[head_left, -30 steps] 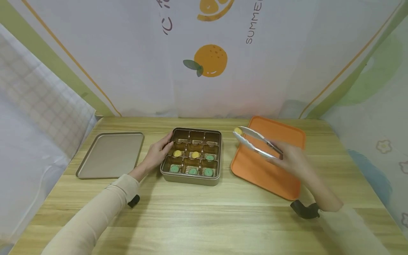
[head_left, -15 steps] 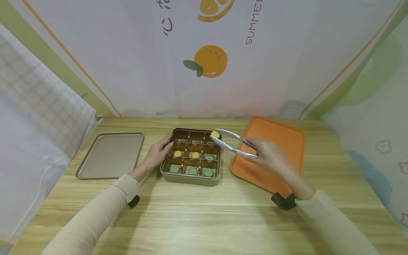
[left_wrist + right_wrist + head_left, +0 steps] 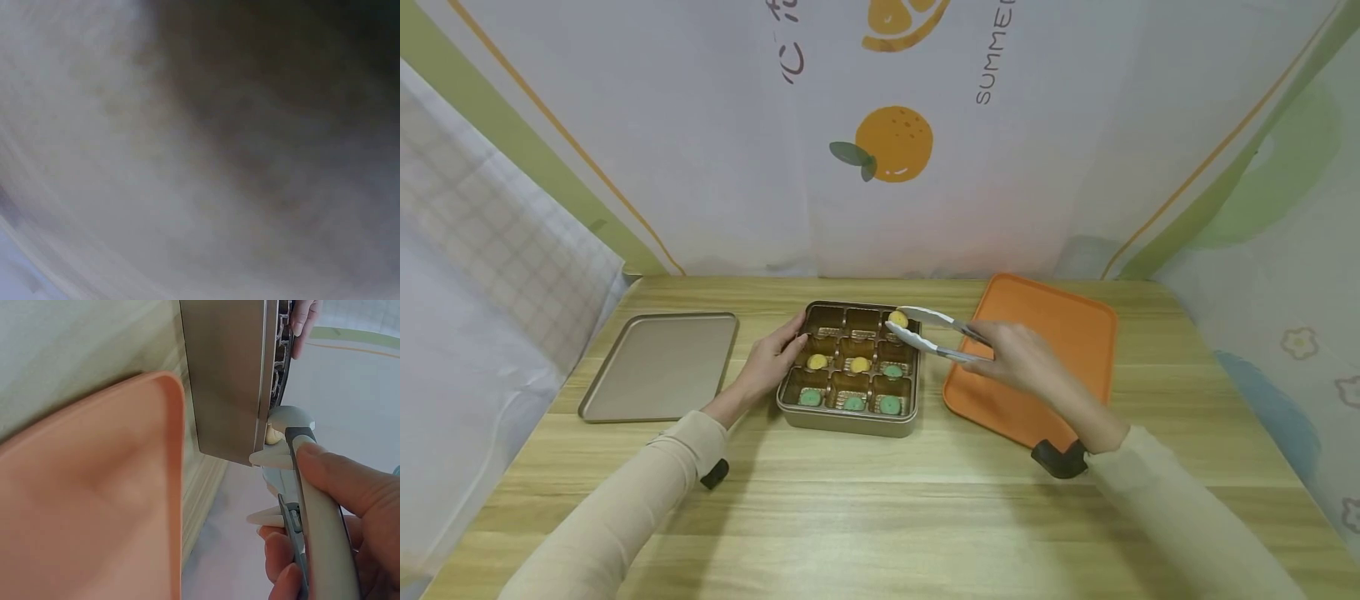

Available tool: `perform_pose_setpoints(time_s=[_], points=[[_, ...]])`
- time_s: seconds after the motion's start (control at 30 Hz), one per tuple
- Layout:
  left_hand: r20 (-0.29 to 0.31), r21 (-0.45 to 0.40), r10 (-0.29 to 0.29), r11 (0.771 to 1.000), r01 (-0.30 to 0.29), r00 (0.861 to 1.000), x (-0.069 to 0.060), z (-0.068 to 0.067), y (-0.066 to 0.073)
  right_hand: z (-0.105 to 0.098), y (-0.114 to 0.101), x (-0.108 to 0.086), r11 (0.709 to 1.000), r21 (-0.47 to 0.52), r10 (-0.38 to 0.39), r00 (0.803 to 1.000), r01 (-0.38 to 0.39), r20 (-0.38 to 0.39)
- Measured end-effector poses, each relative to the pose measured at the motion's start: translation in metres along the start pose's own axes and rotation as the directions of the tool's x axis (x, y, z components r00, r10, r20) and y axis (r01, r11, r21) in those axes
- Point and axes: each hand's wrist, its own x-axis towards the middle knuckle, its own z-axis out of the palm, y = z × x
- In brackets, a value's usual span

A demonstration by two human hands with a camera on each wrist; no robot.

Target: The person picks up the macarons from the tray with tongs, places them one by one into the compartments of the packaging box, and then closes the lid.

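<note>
In the head view a square tin [image 3: 850,422] with a nine-section insert holds yellow pieces [image 3: 860,365] and green pieces [image 3: 891,405] in its middle and front rows. My left hand [image 3: 767,362] grips the tin's left side, thumb and fingers at the rim. My right hand [image 3: 1018,358] holds white-tipped tongs [image 3: 951,353], which pinch a yellow piece [image 3: 897,319] over the back right section. In the right wrist view, my right hand [image 3: 369,519] grips the tongs [image 3: 319,512], and the yellow piece [image 3: 273,434] sits between their tips beside the tin [image 3: 228,381]. The left wrist view is a blur.
An orange tray [image 3: 1052,333] lies right of the tin, partly under my right hand and forearm. To the left is a beige-brown tray [image 3: 662,367], close to my left forearm. A printed cloth [image 3: 1022,192] hangs behind the wooden table [image 3: 820,517].
The right hand has carried the tongs and the yellow piece left, from above the orange tray's back left edge to the tin's back right section. The left hand and tin have stayed in place.
</note>
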Motion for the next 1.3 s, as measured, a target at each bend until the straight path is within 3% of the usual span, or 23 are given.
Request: perform_pose_setpoints(time_s=[0.5,0.67,0.83,1.0,1.1,1.3], points=[[0.0,-0.003,-0.002,1.0,0.002,1.0,-0.001,0.0,-0.002,0.003,0.001,0.0,1.0,-0.001,-0.022,1.0,0.022,-0.012],[0.008,0.002,-0.007,1.0,0.007,1.0,-0.002,0.001,-0.002,0.005,0.012,-0.011,0.999,0.04,-0.008,0.996,0.011,-0.089],[0.004,0.006,-0.021,1.0,0.021,1.0,-0.001,0.001,-0.003,-0.004,0.041,-0.036,0.995,0.086,0.058,0.98,-0.042,-0.193],[0.004,0.003,-0.024,1.0,0.024,1.0,0.0,0.001,-0.002,-0.018,0.088,-0.074,0.98,0.123,0.187,0.946,-0.159,-0.265],[0.006,0.005,-0.018,1.0,0.018,1.0,0.0,0.001,-0.002,-0.023,0.12,-0.1,0.957,0.164,0.279,0.913,-0.239,-0.299],[0.011,0.003,-0.003,1.0,0.003,1.0,0.0,0.0,-0.001,-0.029,0.164,-0.149,0.877,0.139,0.481,0.85,-0.461,-0.217]])
